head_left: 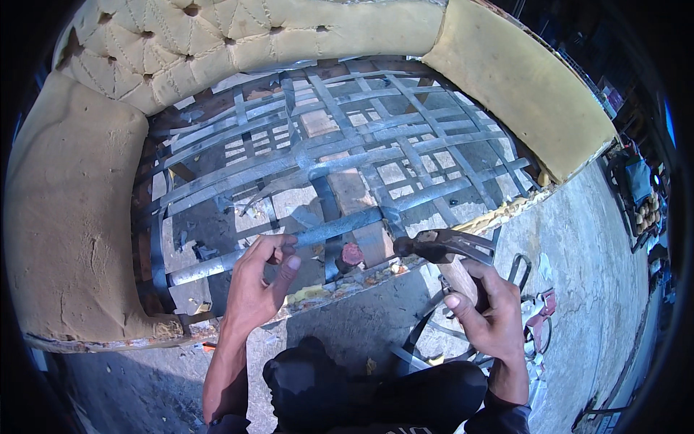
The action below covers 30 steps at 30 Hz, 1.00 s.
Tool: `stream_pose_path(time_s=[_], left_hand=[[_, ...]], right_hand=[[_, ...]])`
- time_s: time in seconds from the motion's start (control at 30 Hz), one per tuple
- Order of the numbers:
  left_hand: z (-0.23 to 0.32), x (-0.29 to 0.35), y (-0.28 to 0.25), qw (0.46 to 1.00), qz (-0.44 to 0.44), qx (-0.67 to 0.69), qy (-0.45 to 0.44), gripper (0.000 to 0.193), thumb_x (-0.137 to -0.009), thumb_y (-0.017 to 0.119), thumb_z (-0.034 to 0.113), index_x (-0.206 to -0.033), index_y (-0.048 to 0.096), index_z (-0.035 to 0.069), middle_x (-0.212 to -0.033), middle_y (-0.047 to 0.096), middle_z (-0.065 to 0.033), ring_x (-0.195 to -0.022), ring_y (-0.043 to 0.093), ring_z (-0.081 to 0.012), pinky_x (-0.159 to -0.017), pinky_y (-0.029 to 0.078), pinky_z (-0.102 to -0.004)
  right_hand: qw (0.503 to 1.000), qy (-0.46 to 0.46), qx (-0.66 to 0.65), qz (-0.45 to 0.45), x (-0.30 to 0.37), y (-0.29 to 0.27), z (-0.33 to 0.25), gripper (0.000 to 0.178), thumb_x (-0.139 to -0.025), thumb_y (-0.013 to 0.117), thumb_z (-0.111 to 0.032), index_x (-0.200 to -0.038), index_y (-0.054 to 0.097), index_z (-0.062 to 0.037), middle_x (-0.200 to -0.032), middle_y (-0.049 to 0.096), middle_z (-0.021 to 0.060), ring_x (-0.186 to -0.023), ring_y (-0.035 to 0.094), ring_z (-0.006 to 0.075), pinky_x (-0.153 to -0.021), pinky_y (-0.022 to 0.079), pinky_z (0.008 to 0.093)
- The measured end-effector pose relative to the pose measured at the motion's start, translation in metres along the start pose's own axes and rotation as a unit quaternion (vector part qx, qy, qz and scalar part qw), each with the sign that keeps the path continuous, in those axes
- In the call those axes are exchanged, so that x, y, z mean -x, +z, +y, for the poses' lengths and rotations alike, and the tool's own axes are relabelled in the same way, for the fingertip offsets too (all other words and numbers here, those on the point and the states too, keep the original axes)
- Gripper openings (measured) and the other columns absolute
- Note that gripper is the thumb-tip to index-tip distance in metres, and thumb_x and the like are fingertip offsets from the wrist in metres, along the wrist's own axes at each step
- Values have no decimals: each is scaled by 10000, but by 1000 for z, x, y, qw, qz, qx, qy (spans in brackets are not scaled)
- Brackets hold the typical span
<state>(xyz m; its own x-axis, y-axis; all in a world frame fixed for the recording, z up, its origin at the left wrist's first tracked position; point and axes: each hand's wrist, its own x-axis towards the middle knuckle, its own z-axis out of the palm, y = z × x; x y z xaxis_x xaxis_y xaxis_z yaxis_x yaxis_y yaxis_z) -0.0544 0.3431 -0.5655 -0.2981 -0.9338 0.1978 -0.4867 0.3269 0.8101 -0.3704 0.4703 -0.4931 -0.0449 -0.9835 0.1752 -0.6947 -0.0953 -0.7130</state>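
My right hand (491, 311) grips a claw hammer (457, 278) by its pale wooden handle, close under the dark metal head. The hammer's head lies over the front rail (340, 289) of a stripped sofa frame, its claw pointing right. My left hand (256, 282) is beside a grey webbing strap (336, 229) near that rail. Its fingers are half curled and the thumb stands apart from them; I see nothing between them. Woven straps (311, 155) cross the seat opening. A reddish round piece (352, 253) sits at the rail between my hands.
Worn tan foam covers the left arm (79, 210), tufted back (181, 43) and right arm (520, 87) of the sofa. Scraps and strips (538, 318) lie on the concrete floor (578, 267) at right. Dark items (636, 188) stand farther right. My knees are below the rail.
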Motion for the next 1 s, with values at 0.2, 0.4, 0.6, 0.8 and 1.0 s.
stream_pose_path(time_s=[0.2,0.4,0.6,0.8,1.0], left_hand=[[-49,42,-1,989,118,-80,-47,225,-1021,632,171,-1101,695,-30,-915,706,-124,-813,648,-203,-752,506,-347],[-45,39,-5,990,99,-19,-96,198,-1010,645,147,-1040,707,-39,-921,730,-156,-812,679,-216,-766,521,-351],[-57,46,-16,976,57,157,-138,203,-1066,603,178,-1095,689,-3,-883,703,-45,-830,623,-97,-749,473,-258],[-77,58,-58,968,192,-123,-109,195,-1042,559,122,-1091,663,-36,-973,703,-163,-862,650,-264,-799,503,-372],[-74,49,-46,966,172,-185,-50,171,-1017,542,75,-1084,663,-26,-987,671,-209,-911,655,-390,-819,512,-437]], right_hand=[[854,-56,-441,272,6,-5,7,605,-1080,481,-509,-1450,317,-60,-663,488,61,-413,501,132,-364,441,286],[933,204,-278,102,12,34,53,497,-1065,593,-360,-1409,476,-21,-678,525,4,-481,498,88,-424,448,261],[887,199,-324,262,5,-15,45,445,-1074,555,-255,-1413,459,17,-779,541,39,-489,557,122,-398,538,284],[812,306,-380,320,32,-20,20,389,-1096,458,-310,-1382,478,-48,-736,490,5,-384,426,57,-263,365,214],[833,395,-388,5,53,107,-10,330,-1087,558,-316,-1315,458,-98,-719,482,16,-446,450,106,-385,400,287]])
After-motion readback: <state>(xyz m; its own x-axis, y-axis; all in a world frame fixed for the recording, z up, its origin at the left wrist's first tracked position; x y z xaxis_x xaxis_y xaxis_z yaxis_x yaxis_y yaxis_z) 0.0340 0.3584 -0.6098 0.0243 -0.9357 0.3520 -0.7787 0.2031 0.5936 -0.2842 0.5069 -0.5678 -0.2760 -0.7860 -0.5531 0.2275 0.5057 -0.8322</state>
